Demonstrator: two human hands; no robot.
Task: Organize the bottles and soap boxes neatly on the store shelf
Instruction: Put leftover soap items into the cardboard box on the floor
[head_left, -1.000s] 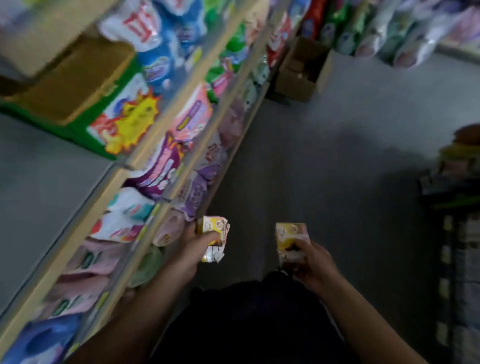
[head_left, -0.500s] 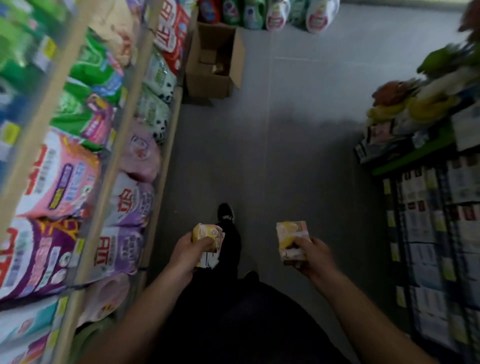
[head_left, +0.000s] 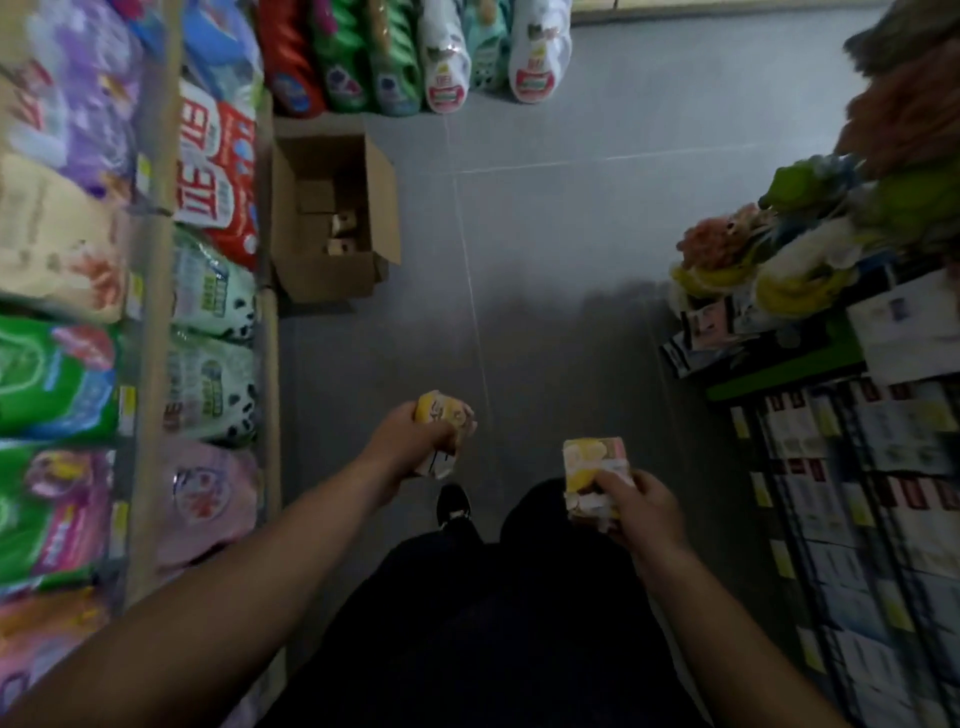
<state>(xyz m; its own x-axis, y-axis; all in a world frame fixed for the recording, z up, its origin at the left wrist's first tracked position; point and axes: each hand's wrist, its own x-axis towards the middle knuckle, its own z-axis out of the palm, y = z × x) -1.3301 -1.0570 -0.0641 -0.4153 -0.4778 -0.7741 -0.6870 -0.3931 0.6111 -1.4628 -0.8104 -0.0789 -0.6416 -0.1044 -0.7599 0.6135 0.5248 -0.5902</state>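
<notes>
Yellow printed card catches the eye in both hands: the left hand (head_left: 415, 441) has its fingers curled round a small yellow-and-white soap box (head_left: 441, 431), and the right hand (head_left: 641, 506) pinches a second yellow soap box with a pink top edge (head_left: 592, 470), thumb across its front face. Both boxes are carried over the grey tiled floor (head_left: 545, 234) in mid-aisle, well apart from either rack.

The step in hand looks like carrying stock to its place. To do it well, keep each box gripped by its broad faces so the thin card does not crush; the left box already looks rumpled at its lower end. The open brown cardboard carton (head_left: 332, 218) stands on the floor against the foot of the left-hand wooden shelf rack (head_left: 150, 364), with what seem to be more small boxes inside, though blur hides the detail. That rack is packed with soft detergent bags, so the gap meant for soap is not visible here; the dark wire rack of white cartons (head_left: 857, 493) on the right may be it. On arrival, I would set each box printed face outward and flush with the shelf's front edge.
</notes>
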